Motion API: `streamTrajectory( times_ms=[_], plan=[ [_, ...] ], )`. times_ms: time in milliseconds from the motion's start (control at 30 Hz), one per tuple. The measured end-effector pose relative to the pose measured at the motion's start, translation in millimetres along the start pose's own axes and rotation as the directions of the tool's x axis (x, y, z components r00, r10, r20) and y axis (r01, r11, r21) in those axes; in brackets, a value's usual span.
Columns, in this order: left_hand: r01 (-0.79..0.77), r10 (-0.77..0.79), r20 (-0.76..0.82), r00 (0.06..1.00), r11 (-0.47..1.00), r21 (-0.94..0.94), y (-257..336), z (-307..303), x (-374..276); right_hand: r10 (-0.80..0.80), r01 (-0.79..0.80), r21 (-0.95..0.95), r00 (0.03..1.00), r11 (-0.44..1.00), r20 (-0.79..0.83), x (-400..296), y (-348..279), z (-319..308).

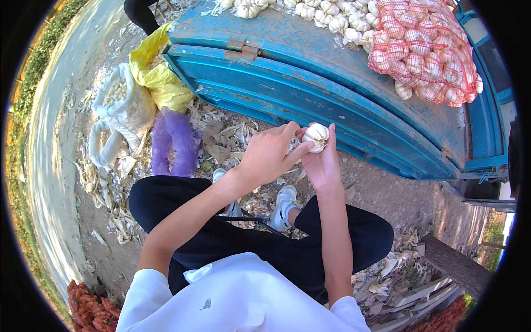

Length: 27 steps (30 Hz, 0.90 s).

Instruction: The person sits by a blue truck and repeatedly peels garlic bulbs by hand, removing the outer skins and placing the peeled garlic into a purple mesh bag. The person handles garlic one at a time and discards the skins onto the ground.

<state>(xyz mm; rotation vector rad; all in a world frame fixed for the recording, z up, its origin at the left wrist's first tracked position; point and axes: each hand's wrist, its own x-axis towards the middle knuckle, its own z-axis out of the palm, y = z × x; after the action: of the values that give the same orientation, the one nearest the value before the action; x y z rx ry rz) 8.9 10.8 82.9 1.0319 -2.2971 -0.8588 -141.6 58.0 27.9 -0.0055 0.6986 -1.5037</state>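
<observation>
A whole garlic bulb (pixel 317 136) with pale papery skin is held up in front of me, before the blue side panel of a truck bed. My right hand (pixel 322 166) cradles it from below, with fingers up along its sides. My left hand (pixel 267 155) reaches in from the left, its thumb against the lower left of the bulb. Its bent fingers lie close to the bulb's left side, and their tips are partly hidden.
The blue truck bed (pixel 286 79) carries loose garlic bulbs (pixel 332 16) and a red mesh sack of garlic (pixel 423 54). Left stand a yellow sack (pixel 161 79), a white sack of cloves (pixel 124 103) and a purple mesh bag (pixel 174 143). Dry husks (pixel 120 216) litter the ground.
</observation>
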Motion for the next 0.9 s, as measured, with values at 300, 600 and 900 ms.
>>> streamTrajectory(
  times_ms=[300,600,900],
  plan=[
    [-0.14,0.147,-0.015,0.989,0.966,0.217,-15.4,20.5,-8.6,0.025,-0.035,-0.072,0.989,0.997,-0.143,-15.2,24.5,21.7],
    [-0.178,0.172,0.091,0.981,0.982,0.057,-21.5,18.2,-6.0,0.13,-0.115,0.116,0.983,0.986,-0.127,-4.2,28.2,-3.5],
    [0.528,-0.416,0.553,0.722,-0.185,-0.829,-34.1,18.8,3.1,0.059,-0.059,-0.019,0.998,0.998,-0.019,-6.5,13.9,0.3]
  ],
)
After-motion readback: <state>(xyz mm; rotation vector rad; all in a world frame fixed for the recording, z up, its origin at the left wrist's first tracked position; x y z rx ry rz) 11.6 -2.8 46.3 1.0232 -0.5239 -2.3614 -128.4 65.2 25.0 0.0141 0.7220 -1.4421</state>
